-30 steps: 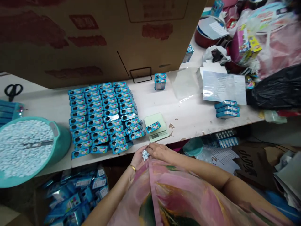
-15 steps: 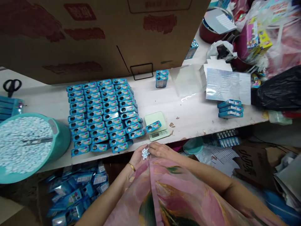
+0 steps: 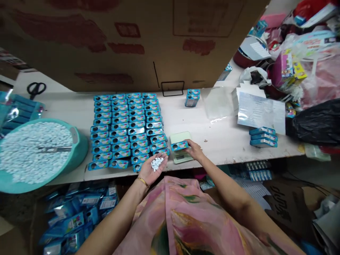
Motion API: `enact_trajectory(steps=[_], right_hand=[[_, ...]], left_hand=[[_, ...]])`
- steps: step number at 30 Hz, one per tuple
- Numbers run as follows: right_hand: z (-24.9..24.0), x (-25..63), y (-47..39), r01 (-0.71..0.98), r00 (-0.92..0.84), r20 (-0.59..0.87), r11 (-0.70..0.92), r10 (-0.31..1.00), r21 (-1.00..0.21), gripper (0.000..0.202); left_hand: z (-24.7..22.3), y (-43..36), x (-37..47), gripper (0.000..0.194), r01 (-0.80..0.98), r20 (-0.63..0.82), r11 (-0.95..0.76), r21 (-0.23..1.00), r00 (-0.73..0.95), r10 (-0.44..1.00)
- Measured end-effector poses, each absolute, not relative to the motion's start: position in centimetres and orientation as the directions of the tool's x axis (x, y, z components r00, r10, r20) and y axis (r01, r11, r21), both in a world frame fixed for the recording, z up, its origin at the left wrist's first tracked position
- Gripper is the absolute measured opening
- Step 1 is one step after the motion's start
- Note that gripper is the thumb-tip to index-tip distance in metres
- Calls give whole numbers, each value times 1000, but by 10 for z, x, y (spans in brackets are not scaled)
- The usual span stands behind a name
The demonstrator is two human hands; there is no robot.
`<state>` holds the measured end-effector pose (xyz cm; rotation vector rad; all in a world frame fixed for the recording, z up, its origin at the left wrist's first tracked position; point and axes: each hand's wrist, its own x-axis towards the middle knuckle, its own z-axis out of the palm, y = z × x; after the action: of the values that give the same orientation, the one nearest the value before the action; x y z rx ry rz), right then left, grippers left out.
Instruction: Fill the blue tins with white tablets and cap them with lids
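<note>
My left hand [image 3: 149,170] is palm up, cupped under a small heap of pale candies [image 3: 157,163]. The fingers point toward the front corner of the rows of blue tins [image 3: 136,124]. With its fingertips my right hand [image 3: 196,150] grips the right end of a single blue tin [image 3: 179,146] with a round dark opening on top. That tin stands over a pale green scale [image 3: 183,136]; whether it still rests on the plate I cannot tell.
At left stands a teal tub [image 3: 82,148] of pale candies with a metal scoop [image 3: 54,149]. Scissors [image 3: 35,90] lie behind it. A large cardboard box [image 3: 148,67] backs the table [image 3: 217,138]. Three tins [image 3: 262,137] sit at right. Packed blue pieces [image 3: 79,216] fill a box below.
My right hand has left the candies and moved up to the tin at the scale. My left hand has risen over the table edge, palm opened. The view has shifted.
</note>
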<state>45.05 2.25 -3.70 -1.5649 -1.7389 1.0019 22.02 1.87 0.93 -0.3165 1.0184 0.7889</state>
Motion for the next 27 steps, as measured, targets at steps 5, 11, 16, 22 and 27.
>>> enact_trajectory(steps=[5, 11, 16, 22, 27], right_hand=[[36, 426, 21, 752, -367, 180, 404, 913, -521, 37], [91, 399, 19, 746, -652, 161, 665, 741, -34, 35], [93, 401, 16, 740, -670, 138, 670, 729, 55, 35], [92, 403, 9, 744, -665, 168, 666, 728, 62, 35], [79, 415, 13, 846, -492, 178, 516, 852, -132, 35]], left_hand=[[7, 32, 230, 16, -742, -802, 652, 154, 291, 521], [5, 47, 253, 17, -720, -723, 685, 107, 417, 551], [0, 48, 258, 17, -716, -700, 694, 76, 458, 549], [-2, 49, 263, 13, -697, -705, 714, 59, 478, 525], [-5, 51, 263, 10, -708, -715, 701, 82, 448, 537]])
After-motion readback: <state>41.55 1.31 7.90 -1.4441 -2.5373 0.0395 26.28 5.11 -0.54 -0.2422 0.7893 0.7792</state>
